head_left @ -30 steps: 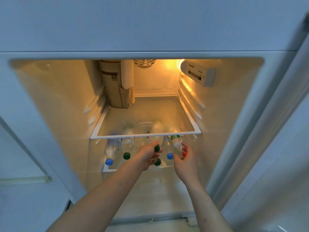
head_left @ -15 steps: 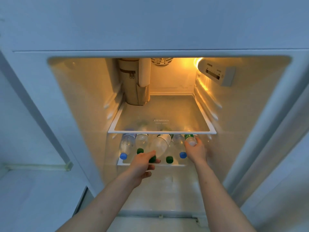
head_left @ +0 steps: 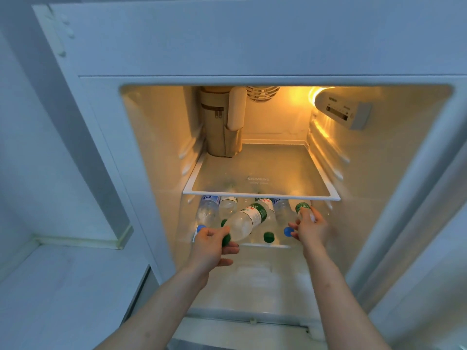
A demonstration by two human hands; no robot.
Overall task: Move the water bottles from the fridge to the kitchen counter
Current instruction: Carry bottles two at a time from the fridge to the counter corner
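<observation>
bottle caps (head_left: pixel 269 237): green, blue | labels (head_left: pixel 260 212): green-white | pouch (head_left: pixel 217 127): tan

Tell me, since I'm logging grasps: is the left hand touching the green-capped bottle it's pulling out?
Touching. The head view shows the left hand pinching the cap end of the green-capped bottle, lifted over the others.

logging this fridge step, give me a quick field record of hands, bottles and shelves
left hand: grips the cap end of a green-label bottle, tilted above the row
right hand: grips a second bottle at far right
lower shelf: more bottles lying, caps forward
glass shelf: beige pouch at back left
</observation>
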